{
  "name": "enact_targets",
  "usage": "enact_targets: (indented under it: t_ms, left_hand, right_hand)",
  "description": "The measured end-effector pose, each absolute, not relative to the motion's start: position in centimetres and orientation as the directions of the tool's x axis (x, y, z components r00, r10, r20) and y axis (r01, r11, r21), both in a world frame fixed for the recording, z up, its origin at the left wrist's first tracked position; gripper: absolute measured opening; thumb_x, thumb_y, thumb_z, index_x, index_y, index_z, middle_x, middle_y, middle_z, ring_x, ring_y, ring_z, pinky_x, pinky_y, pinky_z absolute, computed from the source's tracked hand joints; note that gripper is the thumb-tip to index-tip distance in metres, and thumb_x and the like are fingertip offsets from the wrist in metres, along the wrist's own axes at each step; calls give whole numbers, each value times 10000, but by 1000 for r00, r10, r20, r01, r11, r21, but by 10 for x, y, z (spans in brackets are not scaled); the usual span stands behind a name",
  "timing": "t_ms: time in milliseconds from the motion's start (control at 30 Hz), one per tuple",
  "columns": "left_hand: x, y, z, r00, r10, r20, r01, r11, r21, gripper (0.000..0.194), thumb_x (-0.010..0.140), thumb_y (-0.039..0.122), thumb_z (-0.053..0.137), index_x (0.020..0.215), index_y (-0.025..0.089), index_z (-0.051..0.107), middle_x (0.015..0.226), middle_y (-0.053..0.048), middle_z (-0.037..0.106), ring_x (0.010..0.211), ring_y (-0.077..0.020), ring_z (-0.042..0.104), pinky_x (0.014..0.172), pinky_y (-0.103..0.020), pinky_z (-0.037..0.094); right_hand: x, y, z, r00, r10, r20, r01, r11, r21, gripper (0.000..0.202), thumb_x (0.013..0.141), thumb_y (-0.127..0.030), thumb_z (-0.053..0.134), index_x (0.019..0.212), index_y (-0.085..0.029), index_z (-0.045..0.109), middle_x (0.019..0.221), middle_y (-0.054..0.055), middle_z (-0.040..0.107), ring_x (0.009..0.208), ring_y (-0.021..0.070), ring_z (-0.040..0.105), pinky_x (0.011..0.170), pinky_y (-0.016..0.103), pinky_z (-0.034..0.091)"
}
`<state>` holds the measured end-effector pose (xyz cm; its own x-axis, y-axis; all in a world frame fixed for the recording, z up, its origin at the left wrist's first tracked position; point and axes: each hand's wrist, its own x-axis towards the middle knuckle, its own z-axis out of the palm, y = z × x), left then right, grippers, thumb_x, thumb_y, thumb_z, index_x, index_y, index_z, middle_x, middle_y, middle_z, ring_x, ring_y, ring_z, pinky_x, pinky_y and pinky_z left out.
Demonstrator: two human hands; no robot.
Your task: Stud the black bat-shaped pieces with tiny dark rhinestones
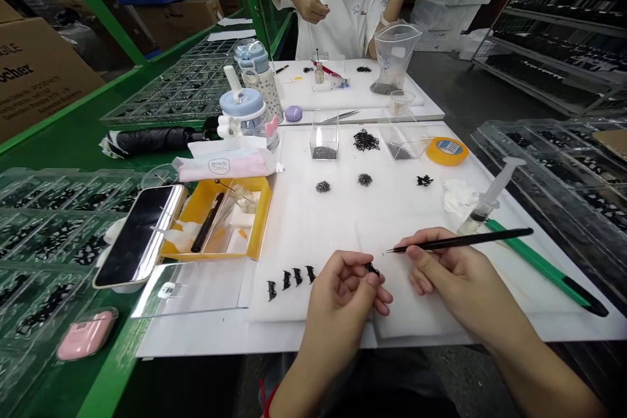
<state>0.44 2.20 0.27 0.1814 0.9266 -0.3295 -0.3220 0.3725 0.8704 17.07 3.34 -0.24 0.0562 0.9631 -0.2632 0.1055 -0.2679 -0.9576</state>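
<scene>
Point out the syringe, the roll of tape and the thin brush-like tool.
Syringe (500,184): head view, barrel.
Tape roll (447,145): head view, yellow rim.
Thin tool (470,240): head view, black handle.

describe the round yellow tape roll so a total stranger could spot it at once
Start at the big white work surface, right side, beyond the clear plastic syringe. The yellow roll lies just right of a clear square box with dark grains. Unlike box and syringe, it is a bright yellow disc with a blue-and-white centre.
</scene>
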Motion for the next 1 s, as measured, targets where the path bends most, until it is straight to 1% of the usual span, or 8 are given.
enact_targets:
  t_ms: [300,567,700,800,867,933,1000]
  left_hand:
    - [4,24,3,189,926,-327,-327,373,868,127,826,175,624,927,133,559,670,6,624,536,-83,593,589,-216,489]
    - [5,22,3,190,923,-336,-333,382,862,132,820,162,619,925,124,549,678,1,622,534,-83,594,562,-203,488]
    - [6,23,5,188,920,-344,-331,389,860,124,817,150,616,917,125,547,683,-1,621,522,-81,587,546,-200,482]
    - [5,24,5,186,919,-346,-325,390,861,120,820,145,614,920,125,553,678,1,618,527,-82,590,552,-201,483]
    - [4,24,5,189,919,-347,-320,392,862,120,822,146,614,926,121,560,672,-1,620,531,-85,594,554,-200,483]
    - [4,25,5,189,918,-349,-314,393,864,125,820,146,617,932,116,572,671,-4,623,531,-87,598,550,-198,481]
    - [4,25,4,186,919,-349,-308,392,867,125,814,145,622,930,115,588,670,-4,623,529,-87,598,545,-196,479]
  right_hand:
    - [171,31,-4,70,954,-290,120,-297,-947,413,800,-520,641,962,-153,542,512,-40,491,492,70,472,484,163,408]
    - [171,32,-5,68,955,-290,145,-297,-944,413,813,-532,623,959,-153,546,510,-38,491,496,68,469,491,161,409]
    - [173,32,-4,47,961,-272,132,-276,-952,373,832,-497,619,951,-150,553,504,-36,486,491,64,467,489,160,409]
    - [173,31,-3,32,974,-225,93,-227,-969,341,845,-484,609,944,-161,558,507,-41,456,486,63,453,474,168,401]
    - [173,29,-2,20,983,-180,58,-181,-982,308,855,-471,600,942,-180,552,609,-23,518,509,58,459,493,181,421]
    - [171,27,-3,-24,992,-121,14,-121,-993,238,881,-427,578,946,-202,531,803,1,590,551,50,481,542,199,459]
    - [170,27,-5,-83,994,-68,-25,-71,-997,168,915,-382,535,944,-219,506,935,6,593,574,42,492,574,214,480]
